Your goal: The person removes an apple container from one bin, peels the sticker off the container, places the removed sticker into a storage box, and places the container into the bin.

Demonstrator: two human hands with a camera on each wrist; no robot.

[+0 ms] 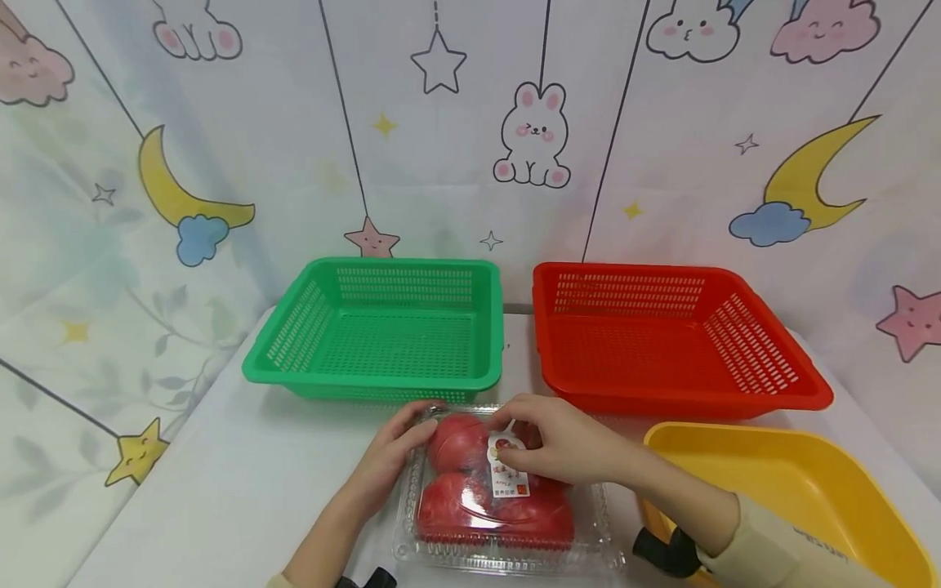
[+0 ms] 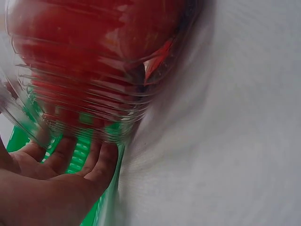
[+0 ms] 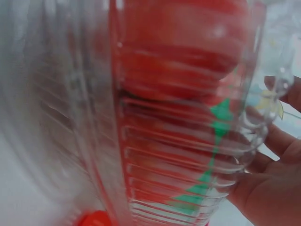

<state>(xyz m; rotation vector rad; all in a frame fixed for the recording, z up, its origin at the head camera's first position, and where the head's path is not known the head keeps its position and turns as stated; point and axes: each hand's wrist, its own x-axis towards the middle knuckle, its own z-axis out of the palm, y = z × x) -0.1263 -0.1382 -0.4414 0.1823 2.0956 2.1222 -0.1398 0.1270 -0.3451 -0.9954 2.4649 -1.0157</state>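
Note:
A clear plastic clamshell fruit box [image 1: 507, 555] lies on the white table in front of me, with several round red fruits [image 1: 454, 502] inside. A white printed label [image 1: 509, 482] is on its lid. My left hand [image 1: 385, 461] grips the box's far left corner; in the left wrist view its fingers [image 2: 101, 162] bend against the ribbed end wall. Over the lid, my right hand [image 1: 555, 437] has its thumb at the label and its other fingers loosely bent on the top. The right wrist view is blurred, with the ribbed side close to the camera.
A green slotted basket [image 1: 371, 382] stands just behind the box. To its right is a red slotted basket [image 1: 684, 400]. A yellow tub [image 1: 735, 433] sits at the right, partly under my right forearm. Behind everything hangs a printed cloth [image 1: 456, 163].

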